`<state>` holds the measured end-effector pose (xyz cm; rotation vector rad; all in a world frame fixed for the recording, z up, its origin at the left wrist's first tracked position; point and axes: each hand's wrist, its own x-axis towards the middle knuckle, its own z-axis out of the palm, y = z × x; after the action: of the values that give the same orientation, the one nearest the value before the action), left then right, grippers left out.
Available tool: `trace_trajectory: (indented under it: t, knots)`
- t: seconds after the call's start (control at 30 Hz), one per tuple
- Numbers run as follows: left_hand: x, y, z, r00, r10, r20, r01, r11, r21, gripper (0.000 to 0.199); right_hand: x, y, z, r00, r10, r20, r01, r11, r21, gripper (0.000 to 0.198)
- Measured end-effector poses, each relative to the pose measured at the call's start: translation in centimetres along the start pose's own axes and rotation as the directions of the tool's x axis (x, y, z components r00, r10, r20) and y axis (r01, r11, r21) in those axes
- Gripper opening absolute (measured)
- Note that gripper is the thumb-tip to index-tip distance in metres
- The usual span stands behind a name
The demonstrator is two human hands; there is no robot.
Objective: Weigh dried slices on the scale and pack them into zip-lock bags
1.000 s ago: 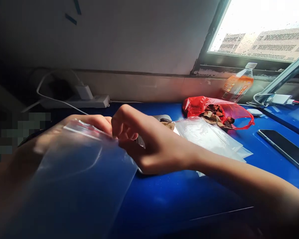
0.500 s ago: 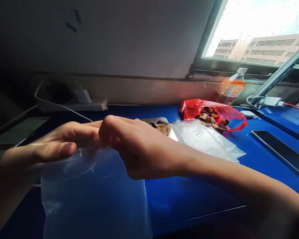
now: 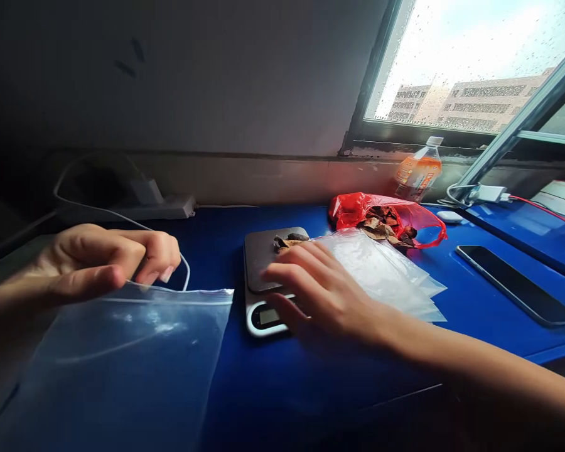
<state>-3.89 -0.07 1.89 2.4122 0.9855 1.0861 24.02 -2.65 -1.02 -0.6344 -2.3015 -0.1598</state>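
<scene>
A clear zip-lock bag (image 3: pixel 136 358) hangs by its top edge from my left hand (image 3: pixel 108 254), pinched between thumb and curled fingers. My right hand (image 3: pixel 322 285) reaches over the digital kitchen scale (image 3: pixel 258 251), fingers apart and holding nothing that I can see. Brown dried pieces (image 3: pixel 292 240), like peel or bark, lie on the scale's dark plate, just beyond my right fingertips. Part of the scale's display is hidden behind my right hand. Right of the scale lies a stack of clear bags (image 3: pixel 381 267).
An open red plastic bag (image 3: pixel 353 210) with more dried pieces sits behind the stack. Beyond it leans an orange-labelled bottle (image 3: pixel 419 169). A phone (image 3: pixel 518 285) lies at the right. A power strip (image 3: pixel 174 207) and white cable (image 3: pixel 117 202) are at the back left.
My right hand has let go of the zip-lock bag and moved right, over the scale. My left hand has moved slightly left with the bag. The scale has come into fuller view.
</scene>
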Motion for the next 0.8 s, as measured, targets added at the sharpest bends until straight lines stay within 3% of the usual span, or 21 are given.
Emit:
trace_trajectory:
  t: [0.1,0.17,0.27,0.37,0.43,0.57,0.67,0.73,0.8]
  knots:
    - [0.4,0.0,-0.7,0.981,-0.097,0.170,0.150,0.929,-0.337,0.067,-4.0,1.3,-1.3,0.995,0.097,-0.001,-0.095,0.972,-0.217,0.017]
    - [0.5,-0.1,-1.1,0.976,-0.126,0.177,0.181,0.921,-0.344,0.067,-6.0,2.0,-2.2,0.965,0.245,0.090,-0.200,0.916,-0.348,0.022]
    - [0.6,0.1,-1.0,0.979,-0.121,0.165,0.170,0.930,-0.325,0.067,-7.5,2.9,-3.2,0.869,0.424,0.254,-0.290,0.854,-0.432,0.031]
    - [0.6,0.5,-0.8,0.975,-0.121,0.185,0.178,0.926,-0.333,0.066,-8.0,4.2,-3.4,0.794,0.526,0.304,-0.366,0.814,-0.451,0.032]
    - [0.6,0.7,-0.8,0.974,-0.125,0.189,0.185,0.921,-0.344,0.066,-8.3,5.1,-3.4,0.776,0.554,0.302,-0.389,0.797,-0.461,0.031]
    - [0.5,0.3,-0.9,0.959,-0.158,0.235,0.232,0.915,-0.331,0.062,-8.3,6.0,-4.0,0.796,0.539,0.276,-0.383,0.801,-0.459,0.031]
    - [0.7,-0.2,-0.8,0.887,-0.149,0.437,0.304,0.902,-0.308,0.050,-6.4,4.8,-4.7,0.860,0.487,0.153,-0.400,0.829,-0.391,0.025]
    - [0.9,-0.3,-0.4,0.833,-0.114,0.541,0.322,0.896,-0.307,0.044,-4.1,3.3,-4.7,0.911,0.404,0.079,-0.382,0.902,-0.204,0.019]
    - [1.0,0.0,0.3,0.811,-0.097,0.577,0.334,0.886,-0.322,0.043,-1.5,1.7,-4.1,0.951,0.297,0.087,-0.306,0.946,0.110,0.019]
